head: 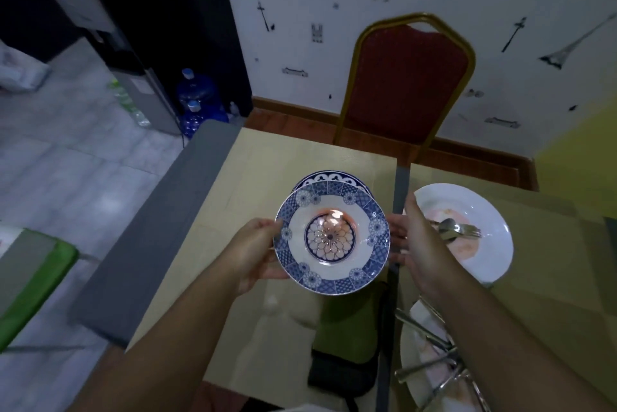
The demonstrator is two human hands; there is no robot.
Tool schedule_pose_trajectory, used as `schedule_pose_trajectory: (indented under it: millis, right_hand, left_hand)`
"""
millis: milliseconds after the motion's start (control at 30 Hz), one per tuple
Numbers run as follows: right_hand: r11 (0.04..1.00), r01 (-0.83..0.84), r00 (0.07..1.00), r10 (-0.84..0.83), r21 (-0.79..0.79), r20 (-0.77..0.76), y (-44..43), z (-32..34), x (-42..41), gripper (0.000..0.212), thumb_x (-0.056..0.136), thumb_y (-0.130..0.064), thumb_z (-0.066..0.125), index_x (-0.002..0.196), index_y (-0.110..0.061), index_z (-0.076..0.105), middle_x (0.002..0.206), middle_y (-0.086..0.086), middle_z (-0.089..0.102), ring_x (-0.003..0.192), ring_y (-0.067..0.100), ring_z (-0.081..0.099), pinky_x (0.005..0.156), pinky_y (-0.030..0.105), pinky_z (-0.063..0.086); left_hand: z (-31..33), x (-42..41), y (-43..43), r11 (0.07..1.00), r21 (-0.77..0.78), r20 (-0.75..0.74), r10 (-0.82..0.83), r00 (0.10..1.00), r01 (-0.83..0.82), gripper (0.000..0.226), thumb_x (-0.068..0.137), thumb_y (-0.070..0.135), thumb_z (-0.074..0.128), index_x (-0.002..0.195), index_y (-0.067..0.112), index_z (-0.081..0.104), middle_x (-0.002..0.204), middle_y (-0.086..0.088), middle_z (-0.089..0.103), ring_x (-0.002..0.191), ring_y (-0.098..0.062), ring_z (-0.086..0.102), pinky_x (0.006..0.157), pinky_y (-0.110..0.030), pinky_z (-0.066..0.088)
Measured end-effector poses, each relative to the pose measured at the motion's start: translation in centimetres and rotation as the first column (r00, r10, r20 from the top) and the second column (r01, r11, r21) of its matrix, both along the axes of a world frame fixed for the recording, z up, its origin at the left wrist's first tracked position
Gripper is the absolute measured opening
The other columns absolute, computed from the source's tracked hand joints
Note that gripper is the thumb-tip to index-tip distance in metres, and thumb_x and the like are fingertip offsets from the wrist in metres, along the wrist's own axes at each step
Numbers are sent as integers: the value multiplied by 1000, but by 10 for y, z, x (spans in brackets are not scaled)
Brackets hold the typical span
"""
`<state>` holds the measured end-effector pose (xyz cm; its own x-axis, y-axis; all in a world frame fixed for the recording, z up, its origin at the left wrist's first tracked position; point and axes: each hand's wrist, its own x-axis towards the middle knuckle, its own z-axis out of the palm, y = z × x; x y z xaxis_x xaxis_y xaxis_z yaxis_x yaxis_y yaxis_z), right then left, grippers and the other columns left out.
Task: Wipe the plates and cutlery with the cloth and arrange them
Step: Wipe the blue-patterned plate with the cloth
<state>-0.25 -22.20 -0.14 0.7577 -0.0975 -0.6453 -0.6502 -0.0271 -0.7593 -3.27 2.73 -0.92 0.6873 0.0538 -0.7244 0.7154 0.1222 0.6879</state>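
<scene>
The plate was gripped at its rim by the left hand; the right hand was spread open alongside. Level support was advised during wiping.

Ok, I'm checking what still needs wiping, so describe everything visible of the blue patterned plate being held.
The blue patterned plate is round, glossy, ceramic-looking: wide rim of blue lattice panels and flower medallions, white well, dark-ringed rosette at the centre. A pinkish smear and a glare sit on the well. It is held face up above the table, before another blue plate. The left hand grips its left rim; the right hand, fingers straight, is at its right rim, contact unclear.
</scene>
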Motion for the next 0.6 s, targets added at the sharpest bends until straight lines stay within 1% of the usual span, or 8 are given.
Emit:
schedule_pose_trajectory:
  millis: [67,133,233,367,467,533,600]
  right_hand:
    - [999,-39,999,39,21,-15,-3,0,-14,70,93,-70,26,113,-15,65,107,10,70,99,27,65,81,38,52]
    - [995,-92,995,94,40,-30,-5,-2,-31,69,94,-69,28,117,-15,64,110,11,68,101,27,64,80,38,51]
    - [988,-151,988,152,37,-18,-6,-4,-52,61,95,-64,32,116,-17,66,109,7,69,101,24,64,75,35,49]
    - [986,-158,987,156,48,33,1,-5,-71,54,94,-62,38,109,-21,70,104,3,73,98,21,68,84,38,53]
    - [985,-165,983,160,53,86,14,-2,-79,36,97,-52,43,104,-27,69,100,-5,73,94,16,68,83,37,54]
    - [989,-142,984,137,38,110,24,-4,-82,27,99,-43,43,101,-31,67,104,-8,70,96,13,66,84,36,51]
    - [988,-150,980,154,-46,125,35,-13,-87,24,100,-38,42,105,-35,65,111,-9,66,103,10,61,89,36,47]
  left_hand:
    - [-3,-27,-5,998,40,-3,47,999,-47,21,100,21,55,118,11,61,101,-11,77,81,-26,76,68,-47,62]
    - [-6,-55,-10,996,39,-25,85,996,-84,20,101,16,54,117,12,66,98,-10,78,80,-24,76,66,-42,62]
    - [-12,-90,-14,991,20,-45,131,990,-130,21,102,15,53,117,10,68,97,-10,79,80,-24,76,66,-40,62]
    - [-18,-115,-8,983,1,-43,181,982,-182,21,102,15,53,116,9,68,99,-9,78,84,-24,76,69,-42,63]
    - [-23,-121,6,977,8,-19,211,977,-211,20,102,16,54,114,11,69,99,-9,78,82,-23,76,68,-39,62]
    - [-28,-122,16,975,21,-10,221,975,-220,20,102,17,54,113,12,70,97,-9,79,80,-22,76,67,-38,62]
    - [-32,-123,27,972,32,-6,233,972,-233,20,102,17,54,113,12,70,97,-8,79,78,-21,75,64,-37,62]
